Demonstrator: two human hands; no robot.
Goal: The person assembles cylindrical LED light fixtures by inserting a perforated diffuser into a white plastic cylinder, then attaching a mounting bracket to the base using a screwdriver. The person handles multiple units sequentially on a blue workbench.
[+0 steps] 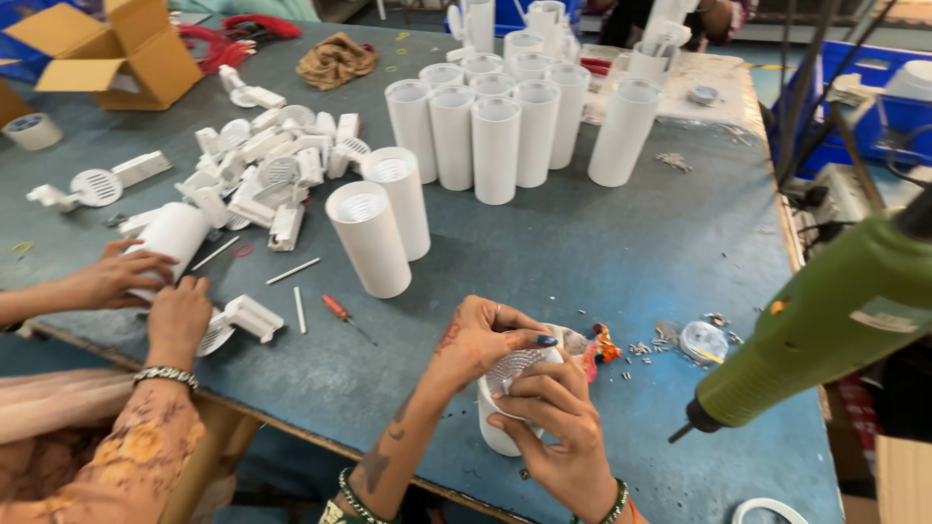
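While both hands close on it at the table's near edge, the white cylindrical housing (505,412) shows a ribbed, reflective inner cup under the left hand (481,340), whose fingers curl over its rim; the right hand (558,437) grips its side. Beyond the fingertips, the blue-grey table (602,252) carries upright white tubes (495,136); a green power screwdriver (825,320) hangs to their right.

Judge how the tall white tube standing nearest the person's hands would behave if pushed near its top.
The white tube would probably tip, being tall, narrow and already leaning. Once down, its round wall would likely roll across the table. It looks hollow, so perhaps light.
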